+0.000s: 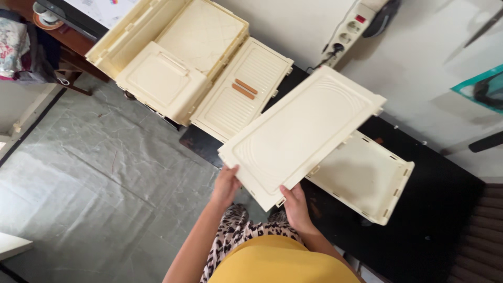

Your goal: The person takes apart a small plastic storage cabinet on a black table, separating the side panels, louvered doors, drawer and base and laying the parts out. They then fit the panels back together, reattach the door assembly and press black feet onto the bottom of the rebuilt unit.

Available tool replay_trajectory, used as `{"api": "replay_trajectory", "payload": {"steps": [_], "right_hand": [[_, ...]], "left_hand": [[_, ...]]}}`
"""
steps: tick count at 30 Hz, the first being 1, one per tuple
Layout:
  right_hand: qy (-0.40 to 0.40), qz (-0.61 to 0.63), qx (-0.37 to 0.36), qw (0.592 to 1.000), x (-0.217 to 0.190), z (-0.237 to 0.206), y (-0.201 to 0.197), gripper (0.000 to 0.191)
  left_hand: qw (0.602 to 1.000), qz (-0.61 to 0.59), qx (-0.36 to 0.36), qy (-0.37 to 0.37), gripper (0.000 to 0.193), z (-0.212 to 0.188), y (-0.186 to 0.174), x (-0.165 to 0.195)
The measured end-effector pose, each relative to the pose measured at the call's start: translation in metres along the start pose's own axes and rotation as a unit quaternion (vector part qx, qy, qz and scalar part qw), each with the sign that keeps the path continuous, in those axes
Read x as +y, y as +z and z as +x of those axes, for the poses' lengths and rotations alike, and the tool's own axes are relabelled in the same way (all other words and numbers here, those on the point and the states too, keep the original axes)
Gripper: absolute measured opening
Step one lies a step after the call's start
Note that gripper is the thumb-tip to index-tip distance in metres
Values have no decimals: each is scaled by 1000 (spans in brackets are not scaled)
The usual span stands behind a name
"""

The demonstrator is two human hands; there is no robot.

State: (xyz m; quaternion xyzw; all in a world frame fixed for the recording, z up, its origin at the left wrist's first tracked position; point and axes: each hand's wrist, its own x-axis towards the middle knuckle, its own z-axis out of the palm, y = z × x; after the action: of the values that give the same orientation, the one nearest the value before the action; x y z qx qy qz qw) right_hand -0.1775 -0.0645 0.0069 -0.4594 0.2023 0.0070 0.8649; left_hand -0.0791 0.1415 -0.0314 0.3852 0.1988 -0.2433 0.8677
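Cream door panel with two brown handles point(242, 96) is lying beside stacked cream plastic parts point(167, 52) at top left. White power strip point(352, 25) is sitting against the wall, black cable trailing. Grey tiled floor point(94, 178) is showing left; black mat point(440, 209) is spreading right.

At the top left edge a white sheet or screen point(99, 9) with small coloured marks lies in a dark frame, on a brown desk point(68, 39); only 1 corner shows; no packages or labels are visible.
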Motion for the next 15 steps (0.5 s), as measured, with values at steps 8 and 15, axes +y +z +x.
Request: {"api": "replay_trajectory", "payload": {"steps": [8, 15], "right_hand": [[8, -65, -75, 995, 56, 17, 83, 56], [-29, -119, -52, 991, 77, 46, 134, 51]], "left_hand": [[997, -55, 20, 55, 36, -2, -100, 96], [990, -94, 1, 103, 32, -5, -127, 158]]}}
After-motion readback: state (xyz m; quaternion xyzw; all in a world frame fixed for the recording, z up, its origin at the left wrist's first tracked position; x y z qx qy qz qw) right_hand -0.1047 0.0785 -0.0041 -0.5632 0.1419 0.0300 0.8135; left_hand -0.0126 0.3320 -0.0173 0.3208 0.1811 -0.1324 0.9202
